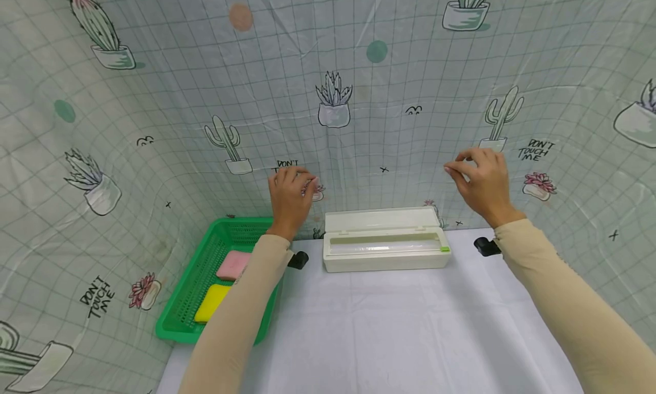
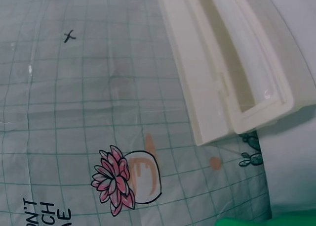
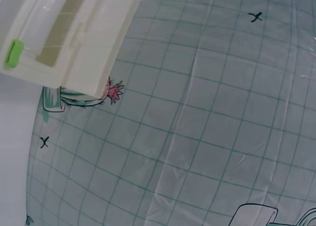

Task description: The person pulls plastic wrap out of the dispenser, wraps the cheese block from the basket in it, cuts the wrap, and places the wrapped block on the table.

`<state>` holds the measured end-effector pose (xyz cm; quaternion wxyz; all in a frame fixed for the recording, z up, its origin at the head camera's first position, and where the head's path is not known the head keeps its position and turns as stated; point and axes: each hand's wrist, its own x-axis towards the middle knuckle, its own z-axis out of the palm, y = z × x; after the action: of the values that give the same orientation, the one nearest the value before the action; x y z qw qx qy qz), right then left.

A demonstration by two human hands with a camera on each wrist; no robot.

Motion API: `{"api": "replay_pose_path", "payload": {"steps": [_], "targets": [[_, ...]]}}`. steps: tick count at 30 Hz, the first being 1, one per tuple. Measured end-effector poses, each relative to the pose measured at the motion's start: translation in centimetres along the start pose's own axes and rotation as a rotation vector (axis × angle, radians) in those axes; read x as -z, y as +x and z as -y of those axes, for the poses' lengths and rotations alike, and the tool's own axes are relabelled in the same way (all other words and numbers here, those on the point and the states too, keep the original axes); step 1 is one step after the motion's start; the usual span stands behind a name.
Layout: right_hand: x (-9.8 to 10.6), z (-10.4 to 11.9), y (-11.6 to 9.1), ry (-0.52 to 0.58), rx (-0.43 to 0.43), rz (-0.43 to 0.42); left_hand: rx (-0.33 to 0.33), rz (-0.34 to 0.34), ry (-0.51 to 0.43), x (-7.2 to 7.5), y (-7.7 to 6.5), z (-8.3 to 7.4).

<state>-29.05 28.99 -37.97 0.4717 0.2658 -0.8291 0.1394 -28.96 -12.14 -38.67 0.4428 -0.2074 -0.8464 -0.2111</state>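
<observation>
Both hands are raised in front of the patterned sheet, wide apart. Thumb and fingertips of the left hand (image 1: 293, 199) pinch together, above the green basket's right side. To the right of the box, the right hand (image 1: 482, 180) pinches the same way. Thin glints in the wrist views show clear cling film (image 3: 307, 75) held up between them; its outline barely shows. Between and below the hands stands a white cling film dispenser (image 1: 386, 262), its lid (image 1: 381, 218) raised. Through its window shows a clear roll (image 1: 386, 246), with a green slider (image 1: 444, 249) at the right end.
A green basket (image 1: 179, 303) stands at the left, partly behind the left sleeve. In it lie a pink sponge-like block (image 1: 233, 265) and a yellow one (image 1: 211, 303). The white tabletop (image 1: 379, 325) meets a cactus-printed sheet (image 1: 384, 138) right behind the dispenser.
</observation>
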Motion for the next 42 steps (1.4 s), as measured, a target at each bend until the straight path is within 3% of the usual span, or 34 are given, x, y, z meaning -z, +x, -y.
{"api": "replay_pose_path", "payload": {"steps": [42], "targets": [[2.5, 0.0, 5.0, -0.021, -0.006, -0.022, -0.005, -0.073, 0.007, 2.2, 4.6, -0.3]]}}
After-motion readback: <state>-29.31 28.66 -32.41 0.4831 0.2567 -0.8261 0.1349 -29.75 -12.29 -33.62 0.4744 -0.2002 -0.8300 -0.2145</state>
